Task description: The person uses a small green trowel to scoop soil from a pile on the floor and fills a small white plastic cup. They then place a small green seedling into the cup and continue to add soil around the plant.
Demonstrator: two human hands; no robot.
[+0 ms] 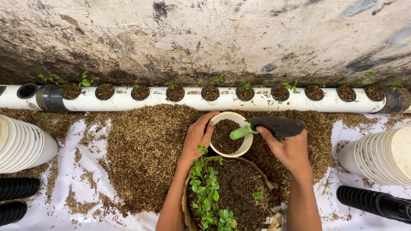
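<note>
A stained, mottled wall (214, 38) fills the top of the view, and along its foot runs a long white pipe (128, 102) with a row of round holes, each packed with dark growing mix and most showing a small green seedling (245, 87). Grey couplings (50, 98) join the pipe near both ends. Below it a white sheet (85, 141) covers the ground, spread with a broad heap of tan husk (145, 149) that reaches from the pipe down to the lower part of the view.

Stacks of white cups lie on their sides at the left edge (21, 145) and at the right edge (381, 156), with stacks of black net pots beneath them on the left (17, 188) and on the right (376, 203).

At bottom centre sits an open sack of dark soil (239, 192) with leafy green saplings (207, 188) rooted along its left side.

Just above the sack, on the husk, is the white cup (233, 134): round, cream-white, thin-walled, tipped slightly toward the camera and partly filled with brown husk mix (its bottom cannot be seen). The left hand (198, 136) wraps its near-left rim, fingers curled over the edge. The right hand (291, 149) is closed around the handle of a small trowel (274, 126), whose dark blade points right while its green end rests over the cup's right rim.
</note>
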